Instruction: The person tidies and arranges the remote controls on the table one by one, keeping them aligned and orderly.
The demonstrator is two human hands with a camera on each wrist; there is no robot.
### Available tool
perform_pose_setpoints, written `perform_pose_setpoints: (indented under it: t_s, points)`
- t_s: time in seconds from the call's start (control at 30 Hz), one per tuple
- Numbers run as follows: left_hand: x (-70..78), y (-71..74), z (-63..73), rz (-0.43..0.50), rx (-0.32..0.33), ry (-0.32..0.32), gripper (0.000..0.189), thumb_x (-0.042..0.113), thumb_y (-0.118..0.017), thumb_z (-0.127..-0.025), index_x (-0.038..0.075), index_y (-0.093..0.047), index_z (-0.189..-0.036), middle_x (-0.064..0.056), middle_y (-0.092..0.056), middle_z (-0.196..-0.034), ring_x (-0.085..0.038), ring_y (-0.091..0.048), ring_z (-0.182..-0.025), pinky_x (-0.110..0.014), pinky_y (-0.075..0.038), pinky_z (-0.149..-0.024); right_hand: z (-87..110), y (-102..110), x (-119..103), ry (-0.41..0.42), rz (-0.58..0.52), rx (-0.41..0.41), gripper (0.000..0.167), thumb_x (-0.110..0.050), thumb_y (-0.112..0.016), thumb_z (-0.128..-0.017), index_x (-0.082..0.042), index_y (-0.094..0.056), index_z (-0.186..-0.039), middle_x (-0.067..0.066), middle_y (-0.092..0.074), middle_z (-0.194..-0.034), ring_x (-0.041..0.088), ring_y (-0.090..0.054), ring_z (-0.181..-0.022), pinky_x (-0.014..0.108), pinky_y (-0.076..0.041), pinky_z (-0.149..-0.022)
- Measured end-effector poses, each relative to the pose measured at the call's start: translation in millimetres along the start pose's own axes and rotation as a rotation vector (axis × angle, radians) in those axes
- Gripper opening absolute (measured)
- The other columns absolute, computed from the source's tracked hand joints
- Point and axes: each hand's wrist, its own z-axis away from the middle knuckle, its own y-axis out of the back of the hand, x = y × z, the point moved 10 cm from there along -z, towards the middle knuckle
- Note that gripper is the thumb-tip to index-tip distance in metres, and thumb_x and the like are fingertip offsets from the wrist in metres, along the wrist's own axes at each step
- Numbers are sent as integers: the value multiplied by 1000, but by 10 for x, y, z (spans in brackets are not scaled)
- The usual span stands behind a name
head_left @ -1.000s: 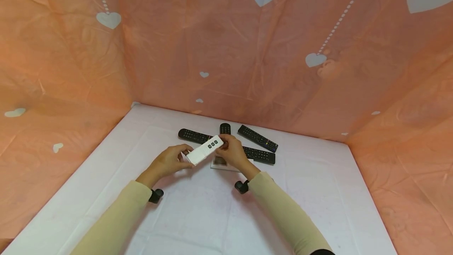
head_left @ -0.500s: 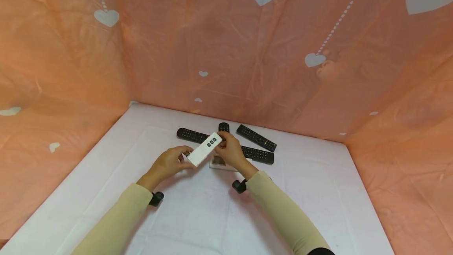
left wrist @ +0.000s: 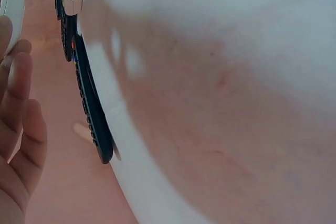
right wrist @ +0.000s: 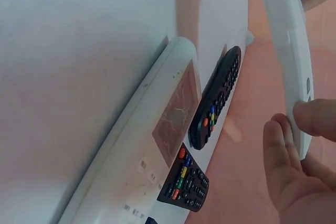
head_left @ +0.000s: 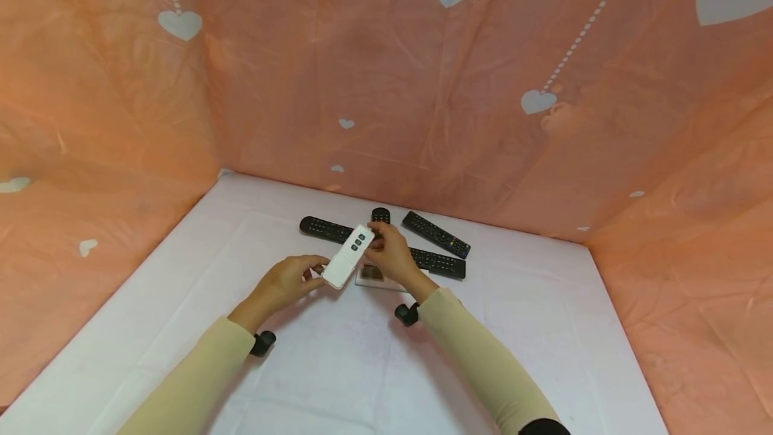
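Observation:
A slim white remote control point(head_left: 349, 257) with three dark buttons is held slantwise above the table between both hands. My left hand point(head_left: 284, 282) pinches its lower, nearer end between thumb and fingers; the left wrist view catches only part of this remote at its edge. At the upper end, my right hand point(head_left: 392, 257) grips it, thumb on one side and fingers on the other, as the right wrist view shows. Under the right hand lies a white remote with a small display point(right wrist: 176, 111), partly covered by that hand in the head view.
Several black remotes lie behind the hands: one at the left point(head_left: 326, 229), a short-looking one point(head_left: 381, 215) in the middle, an angled one point(head_left: 436, 233) and another at the right point(head_left: 443, 264). Orange cloth walls point(head_left: 386, 86) with hearts border the white table point(head_left: 338, 368).
The held white remote has turned to a steeper slant, its button end swinging slightly left. My left hand has shifted a little lower at its end. The other remotes stay put.

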Motion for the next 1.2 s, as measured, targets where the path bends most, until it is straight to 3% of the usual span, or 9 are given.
perform_pose_setpoints:
  t_s: [0.17,0.7,0.93,1.2]
  points:
    - [-4,-6,47,4,8,16,43,16,-74,-83,11,-63,-124,-1,-71,-93,-8,-57,-73,-24,-44,-60,-26,-31,26,-17,-44,-15,46,2,-65,-84,2,-54,-128,20,-52,-126,25,-65,-95,21,-54,-72]
    - [-129,-48,165,56,-34,99,52,16,-79,-78,12,-60,-126,6,-69,-83,-8,-62,-76,-28,-49,-67,-75,-253,-71,20,-10,-109,49,3,-66,-80,-1,-57,-129,19,-54,-119,27,-68,-95,21,-54,-74]
    - [-192,-37,231,62,-36,99,51,14,-78,-78,8,-61,-126,6,-68,-80,-6,-60,-73,-25,-49,-65,-103,-349,-123,64,7,-132,48,4,-69,-77,3,-59,-124,20,-57,-113,28,-69,-94,19,-54,-74]
    - [-234,-11,286,77,-39,80,49,12,-78,-78,5,-61,-124,5,-66,-79,-6,-58,-71,-21,-48,-63,-158,-470,-121,43,49,-193,48,0,-74,-79,1,-59,-124,17,-59,-113,24,-68,-93,18,-53,-70]
